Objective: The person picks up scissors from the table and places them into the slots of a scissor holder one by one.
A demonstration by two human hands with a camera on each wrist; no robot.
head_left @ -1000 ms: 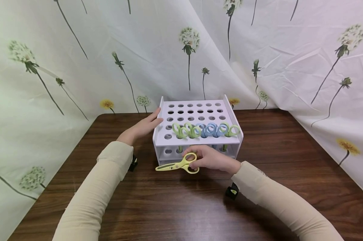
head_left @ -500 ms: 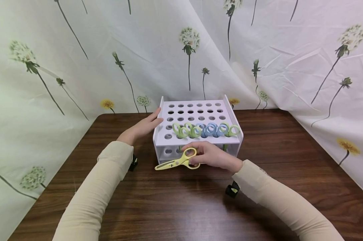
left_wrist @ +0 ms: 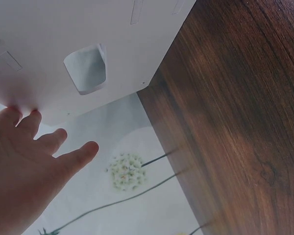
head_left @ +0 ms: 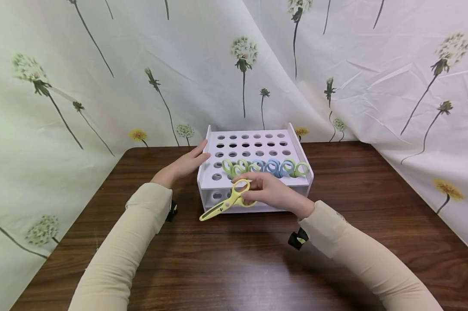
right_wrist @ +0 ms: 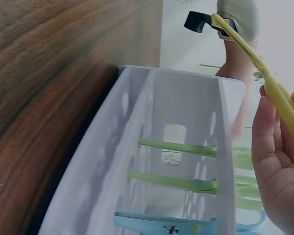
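Observation:
My right hand (head_left: pixel 274 192) pinches yellow scissors (head_left: pixel 218 209) by the handle loops, just in front of the white rack (head_left: pixel 207 182). The blades point left and downward, and some fingers are hidden behind the handles. In the right wrist view the yellow scissors (right_wrist: pixel 277 93) show edge-on between thumb and fingers. My left hand (head_left: pixel 183 164) rests with extended fingers against the rack's left side; in the left wrist view its fingertips touch the white side panel (left_wrist: pixel 122 58). Green scissors (head_left: pixel 227 166) and blue scissors (head_left: pixel 272 166) stand handles-up in the rack's front holes.
The rack has rows of round holes on top and a lower shelf (right_wrist: pixel 132 117) with holes too. It stands on a dark wooden table (head_left: pixel 234 263). Behind hangs a white cloth (head_left: pixel 203 65) printed with dandelions. A black wrist camera (head_left: pixel 297 239) hangs below the right cuff.
My right hand has risen toward the rack's top front edge with the yellow scissors. The scissors have tilted, handles higher and blade tips lower. The left hand has stayed put.

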